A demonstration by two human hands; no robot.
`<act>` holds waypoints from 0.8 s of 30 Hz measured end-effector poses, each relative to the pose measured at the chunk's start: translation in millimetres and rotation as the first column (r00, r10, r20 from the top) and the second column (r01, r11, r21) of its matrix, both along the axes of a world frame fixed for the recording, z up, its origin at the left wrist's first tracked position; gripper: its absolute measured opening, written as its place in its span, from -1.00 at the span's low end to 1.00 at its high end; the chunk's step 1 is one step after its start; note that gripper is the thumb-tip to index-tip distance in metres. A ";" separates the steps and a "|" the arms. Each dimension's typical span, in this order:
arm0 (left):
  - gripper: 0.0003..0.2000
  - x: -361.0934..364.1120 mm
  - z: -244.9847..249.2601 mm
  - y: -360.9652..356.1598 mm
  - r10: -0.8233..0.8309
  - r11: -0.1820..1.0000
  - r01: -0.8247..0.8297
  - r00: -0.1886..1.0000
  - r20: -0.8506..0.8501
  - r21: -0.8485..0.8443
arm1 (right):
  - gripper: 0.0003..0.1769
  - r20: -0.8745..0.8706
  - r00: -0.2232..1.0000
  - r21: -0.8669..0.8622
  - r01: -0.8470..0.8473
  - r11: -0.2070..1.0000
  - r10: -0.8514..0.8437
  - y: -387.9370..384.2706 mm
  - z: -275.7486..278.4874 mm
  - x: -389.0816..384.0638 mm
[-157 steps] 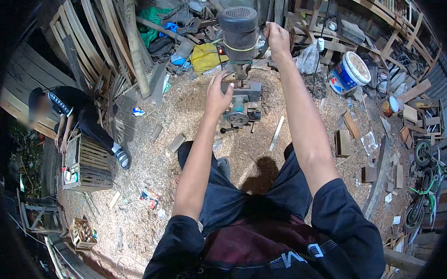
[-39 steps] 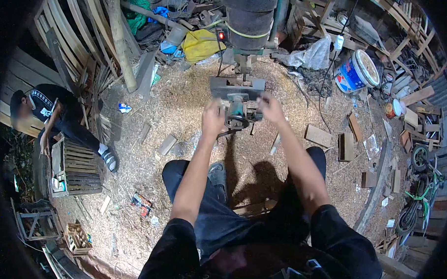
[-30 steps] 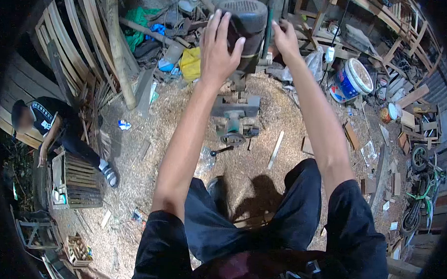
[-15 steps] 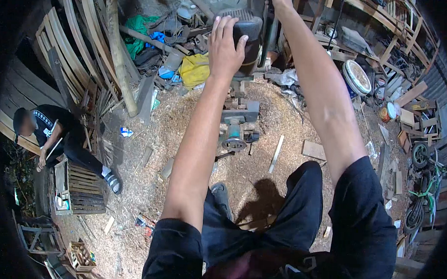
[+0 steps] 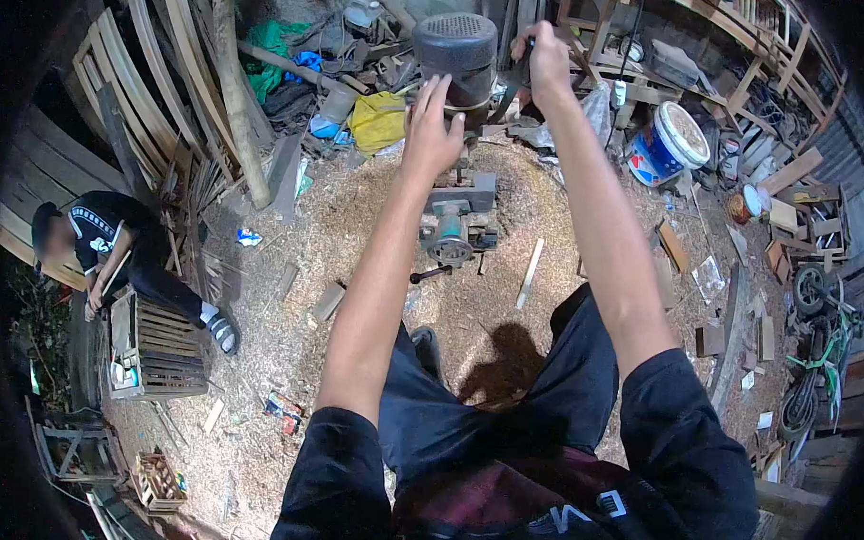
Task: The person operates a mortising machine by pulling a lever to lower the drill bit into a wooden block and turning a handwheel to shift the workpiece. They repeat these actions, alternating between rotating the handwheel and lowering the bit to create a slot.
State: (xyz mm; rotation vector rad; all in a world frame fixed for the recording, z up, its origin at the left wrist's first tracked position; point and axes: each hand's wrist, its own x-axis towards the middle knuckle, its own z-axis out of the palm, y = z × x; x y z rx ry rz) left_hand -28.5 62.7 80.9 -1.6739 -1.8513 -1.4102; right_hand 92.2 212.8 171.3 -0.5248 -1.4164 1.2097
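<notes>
In the head view, an upright machine stands before me, with a dark round motor housing (image 5: 456,44) whose top is perforated. My left hand (image 5: 433,135) lies against the lower front of this housing, fingers stretched out and thumb apart. To the right of the machine, my right hand (image 5: 550,67) is closed around a dark handle, mostly hidden by the fingers. Below the housing sits a grey metal vise (image 5: 463,193). A greenish handwheel (image 5: 449,251) faces me beneath it, with a black-knobbed lever (image 5: 432,274) beside it.
Wood shavings cover the floor, with a pale wood strip (image 5: 530,273) on them. A person (image 5: 104,249) sits at the left by a slatted crate (image 5: 171,345). A white and blue bucket (image 5: 667,145) stands at the right; a yellow cloth (image 5: 377,123) lies behind.
My right hand has come down and nearer, from the top edge to beside the housing. My left hand sits lower on the machine. The view has shifted, showing more of the housing top.
</notes>
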 end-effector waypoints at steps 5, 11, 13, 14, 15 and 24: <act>-0.49 14.3 -18.3 -34.8 -0.047 0.999 0.050 0.988 0.149 -0.017 | -0.50 -0.009 0.998 -0.009 -0.062 0.998 0.062 -26.3 -45.3 22.6; -0.56 28.1 -30.3 -66.1 -0.011 0.999 0.019 0.981 0.193 -0.042 | -0.56 0.244 0.946 -0.126 -0.186 0.974 0.212 -48.4 -30.3 52.3; -0.58 26.3 -30.4 -69.9 -0.028 0.999 0.031 0.980 0.197 -0.010 | -0.57 0.425 0.858 -0.194 -0.226 0.955 0.289 -33.5 -9.8 54.0; -0.59 25.5 -28.0 -71.5 -0.021 1.000 0.024 0.982 0.185 -0.012 | -0.57 0.486 0.806 -0.235 -0.253 0.939 0.338 -22.3 2.2 49.6; -0.60 27.2 -24.7 -75.2 -0.013 1.000 0.017 0.984 0.176 -0.020 | -0.56 0.543 0.745 -0.281 -0.275 0.919 0.389 -14.3 10.7 46.2; -0.66 23.3 -32.0 -77.7 0.021 0.995 -0.006 0.986 0.165 -0.096 | -0.82 0.971 -0.077 -0.236 -0.194 0.952 0.225 -21.9 38.6 9.5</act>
